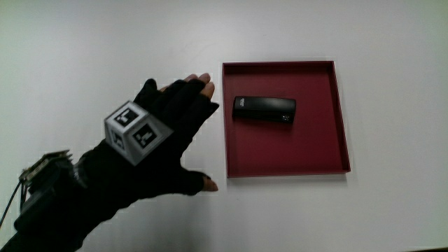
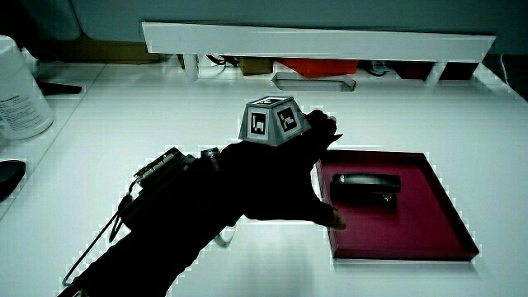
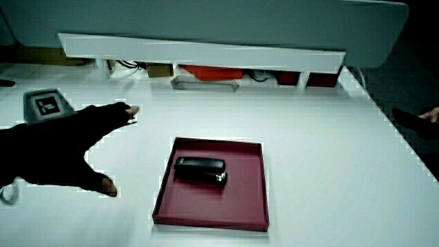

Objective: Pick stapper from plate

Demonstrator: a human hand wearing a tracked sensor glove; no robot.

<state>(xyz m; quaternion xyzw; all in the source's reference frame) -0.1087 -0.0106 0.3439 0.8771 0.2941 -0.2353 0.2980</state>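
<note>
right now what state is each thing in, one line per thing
hand: open, fingers spread, holding nothing, over the bare table beside the plate
stapler: closed, lying flat in the plate, untouched
plate: flat on the table, holding only the stapler
bottle: upright at the table's edge, cap not in view

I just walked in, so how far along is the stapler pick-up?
Nothing is done yet: the black stapler lies in the red plate. In hand: the hand hovers beside the plate, fingers spread, holding nothing. Left: reach over, grasp the stapler and lift it out.
</note>
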